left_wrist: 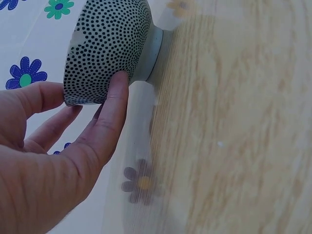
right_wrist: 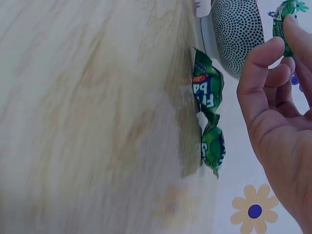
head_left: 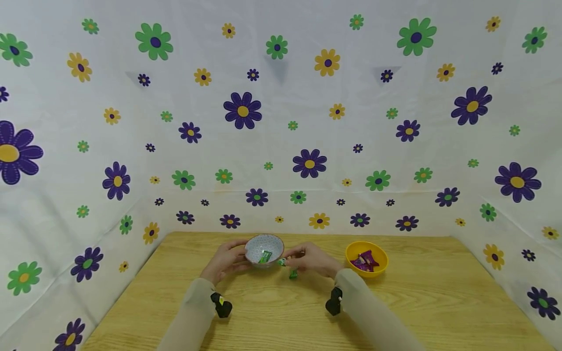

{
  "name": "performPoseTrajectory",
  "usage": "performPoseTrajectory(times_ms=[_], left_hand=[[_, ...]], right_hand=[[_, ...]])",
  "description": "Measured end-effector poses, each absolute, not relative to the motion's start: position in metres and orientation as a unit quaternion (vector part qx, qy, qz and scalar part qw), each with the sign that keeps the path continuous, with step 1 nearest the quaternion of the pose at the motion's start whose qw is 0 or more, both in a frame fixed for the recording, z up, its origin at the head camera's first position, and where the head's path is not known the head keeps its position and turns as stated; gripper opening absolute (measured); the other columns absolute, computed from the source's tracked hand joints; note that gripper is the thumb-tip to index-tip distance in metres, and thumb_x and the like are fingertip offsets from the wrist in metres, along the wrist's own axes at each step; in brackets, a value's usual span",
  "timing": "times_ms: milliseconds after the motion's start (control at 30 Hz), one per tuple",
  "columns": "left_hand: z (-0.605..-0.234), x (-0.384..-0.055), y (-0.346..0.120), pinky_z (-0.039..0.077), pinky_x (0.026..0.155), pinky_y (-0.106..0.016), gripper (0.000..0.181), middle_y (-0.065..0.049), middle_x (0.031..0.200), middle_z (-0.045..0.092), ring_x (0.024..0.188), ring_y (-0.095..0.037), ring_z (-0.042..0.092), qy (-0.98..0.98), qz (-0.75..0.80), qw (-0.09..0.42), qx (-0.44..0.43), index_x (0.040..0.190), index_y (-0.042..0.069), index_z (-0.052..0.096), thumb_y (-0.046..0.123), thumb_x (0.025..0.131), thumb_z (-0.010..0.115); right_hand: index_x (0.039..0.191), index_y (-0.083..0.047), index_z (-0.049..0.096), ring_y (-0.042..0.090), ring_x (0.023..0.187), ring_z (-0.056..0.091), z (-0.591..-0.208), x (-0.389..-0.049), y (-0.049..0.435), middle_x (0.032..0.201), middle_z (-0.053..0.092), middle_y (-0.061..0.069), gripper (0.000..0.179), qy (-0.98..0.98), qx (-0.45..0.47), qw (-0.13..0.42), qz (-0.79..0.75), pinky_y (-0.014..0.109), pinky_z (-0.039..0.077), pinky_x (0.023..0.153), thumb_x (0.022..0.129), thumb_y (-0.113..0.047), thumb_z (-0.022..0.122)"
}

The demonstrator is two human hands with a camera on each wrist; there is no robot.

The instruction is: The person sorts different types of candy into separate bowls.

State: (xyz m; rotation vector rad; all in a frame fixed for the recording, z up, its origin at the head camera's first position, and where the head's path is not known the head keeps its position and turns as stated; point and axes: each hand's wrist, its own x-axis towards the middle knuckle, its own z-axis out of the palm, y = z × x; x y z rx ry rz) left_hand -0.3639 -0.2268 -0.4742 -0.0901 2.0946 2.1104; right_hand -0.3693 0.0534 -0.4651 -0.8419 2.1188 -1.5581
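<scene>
A small speckled bowl (head_left: 265,237) stands toward the back of the table with green-wrapped candies (head_left: 265,256) inside. My left hand (head_left: 229,261) holds its left side, one finger along the dotted outer wall (left_wrist: 105,53) and others at the rim. At the bowl's right, my right hand (head_left: 311,259) pinches a green-wrapped candy (right_wrist: 284,27) between thumb and forefinger, close to the rim. Below that hand, two more green candies, one larger-looking (right_wrist: 208,85) and one behind it (right_wrist: 213,146), lie on the table.
A yellow bowl (head_left: 383,269) with several purple-wrapped candies (head_left: 366,262) sits to the right of my right forearm. The wooden table (head_left: 281,317) ends at a white flowered sheet (head_left: 281,146) behind and on both sides.
</scene>
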Motion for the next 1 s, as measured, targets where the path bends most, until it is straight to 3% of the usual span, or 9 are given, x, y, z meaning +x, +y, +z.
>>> performPoseTrajectory(times_ms=[200,433,667,867,1000], left_hand=[[-0.476,-0.364,-0.228,0.050,0.077,-0.044,0.040,-0.019,0.115,0.054,0.095,-0.031,0.059,0.700,0.709,0.080,-0.030,0.129,0.006,0.047,0.008,0.089,0.054],[-0.477,-0.364,-0.227,0.047,0.082,-0.047,0.039,-0.019,0.115,0.054,0.096,-0.032,0.058,0.702,0.708,0.077,-0.029,0.129,0.007,0.046,0.008,0.090,0.052],[-0.479,-0.365,-0.228,0.048,0.081,-0.046,0.039,-0.019,0.115,0.053,0.094,-0.030,0.059,0.709,0.700,0.078,-0.030,0.129,0.008,0.047,0.008,0.090,0.052],[-0.480,-0.366,-0.229,0.049,0.079,-0.046,0.039,-0.019,0.115,0.053,0.093,-0.030,0.060,0.702,0.707,0.080,-0.030,0.128,0.008,0.047,0.008,0.090,0.053],[-0.479,-0.366,-0.229,0.049,0.078,-0.045,0.039,-0.020,0.116,0.052,0.094,-0.031,0.059,0.699,0.710,0.079,-0.032,0.128,0.008,0.047,0.008,0.089,0.053]], right_hand=[[0.112,-0.002,0.063,0.020,0.063,0.049,-0.462,-0.371,0.041,0.078,0.053,0.007,0.033,0.751,-0.289,0.172,-0.569,0.037,0.049,0.060,0.085,-0.021,0.063],[0.114,-0.006,0.063,0.044,0.085,0.054,-0.461,-0.374,0.027,0.084,0.056,0.009,0.035,0.757,-0.254,0.163,-0.579,0.046,0.051,0.069,0.084,-0.024,0.065],[0.111,-0.006,0.064,0.034,0.070,0.056,-0.461,-0.375,0.018,0.074,0.051,0.006,0.030,0.768,-0.242,0.145,-0.575,0.046,0.051,0.065,0.085,-0.021,0.063],[0.111,-0.005,0.064,0.051,0.079,0.054,-0.460,-0.373,0.014,0.067,0.046,0.003,0.028,0.762,-0.230,0.152,-0.586,0.049,0.050,0.064,0.086,-0.018,0.062],[0.114,-0.004,0.063,0.052,0.081,0.053,-0.458,-0.373,0.013,0.066,0.045,0.003,0.030,0.757,-0.231,0.156,-0.591,0.050,0.050,0.065,0.087,-0.019,0.061]])
